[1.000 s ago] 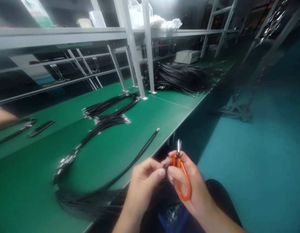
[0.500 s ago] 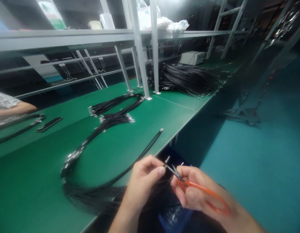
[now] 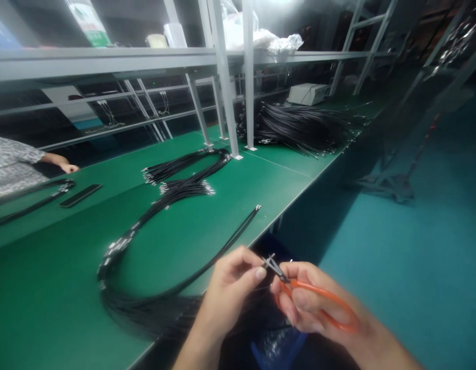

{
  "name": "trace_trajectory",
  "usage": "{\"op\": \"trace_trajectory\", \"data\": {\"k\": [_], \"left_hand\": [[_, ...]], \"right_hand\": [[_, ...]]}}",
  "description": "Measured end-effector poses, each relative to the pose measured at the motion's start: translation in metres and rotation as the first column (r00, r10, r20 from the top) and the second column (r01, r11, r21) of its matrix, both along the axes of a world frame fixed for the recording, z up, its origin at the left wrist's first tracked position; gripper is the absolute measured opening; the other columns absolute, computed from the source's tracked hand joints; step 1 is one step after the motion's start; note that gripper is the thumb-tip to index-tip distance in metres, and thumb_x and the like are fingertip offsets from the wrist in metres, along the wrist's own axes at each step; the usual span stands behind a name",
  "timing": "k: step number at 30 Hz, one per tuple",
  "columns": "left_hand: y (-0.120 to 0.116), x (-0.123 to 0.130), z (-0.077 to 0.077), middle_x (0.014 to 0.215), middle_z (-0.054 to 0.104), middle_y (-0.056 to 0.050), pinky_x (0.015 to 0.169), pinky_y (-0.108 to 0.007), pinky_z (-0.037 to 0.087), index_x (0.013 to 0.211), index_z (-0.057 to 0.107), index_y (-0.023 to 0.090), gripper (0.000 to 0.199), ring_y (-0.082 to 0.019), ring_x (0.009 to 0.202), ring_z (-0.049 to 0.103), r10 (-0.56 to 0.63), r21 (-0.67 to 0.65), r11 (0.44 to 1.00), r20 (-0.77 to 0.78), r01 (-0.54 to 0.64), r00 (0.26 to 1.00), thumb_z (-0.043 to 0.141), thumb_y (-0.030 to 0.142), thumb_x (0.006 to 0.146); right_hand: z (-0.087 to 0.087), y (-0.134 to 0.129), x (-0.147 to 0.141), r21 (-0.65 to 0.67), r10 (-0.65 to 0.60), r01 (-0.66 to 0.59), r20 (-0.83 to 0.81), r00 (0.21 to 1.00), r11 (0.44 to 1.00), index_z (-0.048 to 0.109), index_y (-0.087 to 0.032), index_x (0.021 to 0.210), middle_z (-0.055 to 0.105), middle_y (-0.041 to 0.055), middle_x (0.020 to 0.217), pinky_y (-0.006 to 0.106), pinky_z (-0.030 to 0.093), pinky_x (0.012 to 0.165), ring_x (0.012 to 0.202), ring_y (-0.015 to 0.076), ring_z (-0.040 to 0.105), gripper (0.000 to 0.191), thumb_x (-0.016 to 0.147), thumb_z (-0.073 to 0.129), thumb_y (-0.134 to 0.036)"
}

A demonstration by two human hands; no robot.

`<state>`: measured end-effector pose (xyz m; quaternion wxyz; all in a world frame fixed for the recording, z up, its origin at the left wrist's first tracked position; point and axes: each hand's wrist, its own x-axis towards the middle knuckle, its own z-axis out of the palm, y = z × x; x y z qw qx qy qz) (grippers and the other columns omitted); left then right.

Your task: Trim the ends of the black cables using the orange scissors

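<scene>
Between its thumb and forefinger, my left hand [image 3: 238,282] pinches the end of a black cable, whose small tip sticks out past the fingers. My right hand [image 3: 307,298] is closed round orange-handled scissors [image 3: 326,295]. Their dark blades are slightly apart and lie at the cable tip, close to my left fingertips. A long bundle of black cables [image 3: 145,308] curves over the green table and runs down toward my hands. Two or so cable ends with pale connectors [image 3: 257,207] lie apart from the bundle near the table edge.
The green table [image 3: 60,288] ends at a slanting edge beside my hands. Below them is a blue bin [image 3: 278,347] with small clear bits. A large cable pile [image 3: 299,126] lies behind the shelf posts [image 3: 249,77]. At the left is a co-worker's patterned sleeve [image 3: 14,159].
The scissor blades have shifted slightly and now sit across the cable tip. On the left, the co-worker's arm has moved back and a hand shows at the table edge.
</scene>
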<state>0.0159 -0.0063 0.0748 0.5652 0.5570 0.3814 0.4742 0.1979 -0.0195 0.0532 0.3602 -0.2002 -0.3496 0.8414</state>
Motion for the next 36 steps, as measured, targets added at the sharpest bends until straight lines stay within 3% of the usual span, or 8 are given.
{"op": "trace_trajectory", "data": {"k": [12, 17, 20, 22, 26, 31, 34, 36], "left_hand": [[0.001, 0.0, -0.002, 0.068, 0.058, 0.003, 0.059, -0.017, 0.038, 0.071, 0.062, 0.017, 0.011, -0.008, 0.063, 0.049, 0.001, 0.0, 1.0, -0.017, -0.001, 1.0, 0.068, 0.021, 0.08], [0.002, -0.001, -0.004, 0.067, 0.056, 0.003, 0.059, -0.018, 0.037, 0.071, 0.063, 0.016, 0.011, -0.009, 0.063, 0.047, 0.009, -0.023, 1.0, -0.043, -0.01, 0.999, 0.068, 0.023, 0.078], [0.003, -0.004, -0.006, 0.069, 0.057, 0.001, 0.062, -0.019, 0.037, 0.073, 0.064, 0.016, 0.01, -0.01, 0.066, 0.047, 0.011, -0.042, 0.999, -0.038, -0.013, 0.999, 0.068, 0.023, 0.078], [0.004, -0.005, -0.006, 0.069, 0.058, 0.001, 0.063, -0.02, 0.037, 0.074, 0.064, 0.015, 0.009, -0.01, 0.065, 0.047, -0.016, -0.082, 0.996, 0.021, 0.017, 1.0, 0.067, 0.022, 0.079], [0.007, -0.006, -0.006, 0.066, 0.056, 0.0, 0.06, -0.021, 0.035, 0.072, 0.063, 0.013, 0.009, -0.009, 0.06, 0.044, -0.066, -0.224, 0.968, 0.198, 0.111, 0.978, 0.064, 0.02, 0.077], [0.012, -0.006, -0.005, 0.059, 0.051, 0.001, 0.056, -0.021, 0.032, 0.067, 0.061, 0.012, 0.013, -0.009, 0.056, 0.041, -0.092, -0.292, 0.938, 0.308, 0.186, 0.947, 0.064, 0.022, 0.076], [0.012, -0.002, -0.008, 0.061, 0.053, 0.001, 0.056, -0.021, 0.032, 0.068, 0.061, 0.014, 0.013, -0.009, 0.055, 0.042, -0.072, -0.275, 0.95, 0.259, 0.145, 0.963, 0.064, 0.024, 0.076], [0.01, 0.007, -0.012, 0.066, 0.057, 0.0, 0.058, -0.023, 0.035, 0.071, 0.062, 0.016, 0.01, -0.011, 0.058, 0.046, -0.051, -0.194, 0.979, 0.088, 0.067, 0.995, 0.062, 0.024, 0.078]], "right_hand": [[0.001, 0.001, 0.002, -0.045, 0.002, 0.003, 0.098, 0.995, 0.999, 0.06, -0.013, 0.086, 0.065, 0.0017, 0.057, 0.011, 0.022, 0.03, 0.029, -0.0008, 0.035, 0.024, 0.071, 0.075, -0.026], [0.001, 0.0, 0.002, 0.026, -0.032, 0.024, 0.326, 0.945, 0.999, 0.058, -0.015, 0.082, 0.064, -0.0009, 0.055, 0.012, 0.025, 0.029, 0.03, 0.0014, 0.038, 0.024, 0.069, 0.076, -0.023], [0.003, -0.001, 0.006, 0.06, -0.027, 0.002, 0.411, 0.911, 0.998, 0.06, -0.015, 0.081, 0.06, -0.0038, 0.057, 0.012, 0.035, 0.039, 0.042, 0.0036, 0.046, 0.026, 0.064, 0.079, -0.017], [0.007, -0.001, 0.01, 0.1, -0.044, 0.003, 0.409, 0.912, 0.995, 0.059, -0.015, 0.083, 0.059, -0.0042, 0.059, 0.013, 0.037, 0.045, 0.048, 0.0041, 0.047, 0.029, 0.063, 0.081, -0.019], [0.014, 0.0, 0.015, 0.139, -0.085, 0.036, 0.367, 0.926, 0.99, 0.055, -0.015, 0.088, 0.06, -0.0008, 0.062, 0.015, 0.026, 0.038, 0.045, 0.0043, 0.041, 0.038, 0.066, 0.079, -0.037], [0.012, 0.0, 0.017, 0.157, -0.117, 0.067, 0.334, 0.935, 0.985, 0.055, -0.015, 0.09, 0.059, -0.0001, 0.062, 0.018, 0.023, 0.039, 0.044, 0.0041, 0.038, 0.041, 0.068, 0.077, -0.042], [0.007, 0.001, 0.019, 0.136, -0.156, 0.121, 0.294, 0.943, 0.983, 0.056, -0.016, 0.092, 0.059, -0.0003, 0.064, 0.02, 0.022, 0.041, 0.044, 0.0044, 0.036, 0.038, 0.07, 0.076, -0.04], [0.006, 0.001, 0.019, 0.101, -0.232, 0.211, 0.301, 0.925, 0.972, 0.057, -0.018, 0.092, 0.059, -0.0004, 0.064, 0.021, 0.022, 0.042, 0.045, 0.0052, 0.036, 0.034, 0.071, 0.076, -0.037]]}}
